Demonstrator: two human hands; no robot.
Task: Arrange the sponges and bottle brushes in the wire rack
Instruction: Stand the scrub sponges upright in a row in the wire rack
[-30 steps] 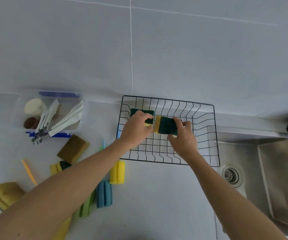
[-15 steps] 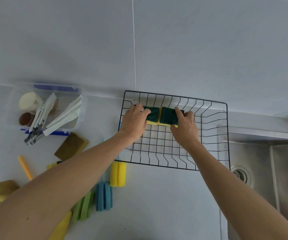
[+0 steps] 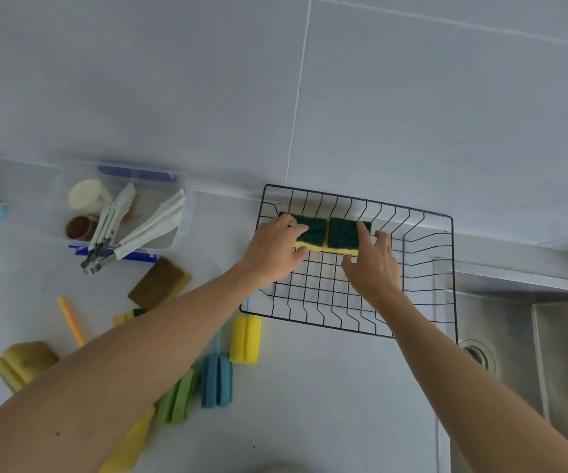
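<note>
A black wire rack (image 3: 422,254) stands on the counter against the wall. Two green-topped yellow sponges lie side by side at its back left: the left sponge (image 3: 313,230) and the right sponge (image 3: 342,233). My left hand (image 3: 272,250) grips the left sponge's left end, fingers on top and thumb at the front. My right hand (image 3: 373,268) has its fingers spread, with only the index finger resting on the right sponge's right edge. On the counter left of the rack lie foam bottle brushes, yellow (image 3: 245,339), blue (image 3: 217,380) and green (image 3: 178,396), and a brown sponge (image 3: 159,283).
A clear container (image 3: 181,230) with tongs and small jars sits at the back left. More sponges (image 3: 24,363) and an orange brush handle (image 3: 71,320) lie at the left. A steel sink (image 3: 531,336) with a drain (image 3: 477,353) borders the rack's right side.
Both hands carried the two sponges to the rack's back left and laid them flat together. My right hand's fingers have since spread off its sponge.
</note>
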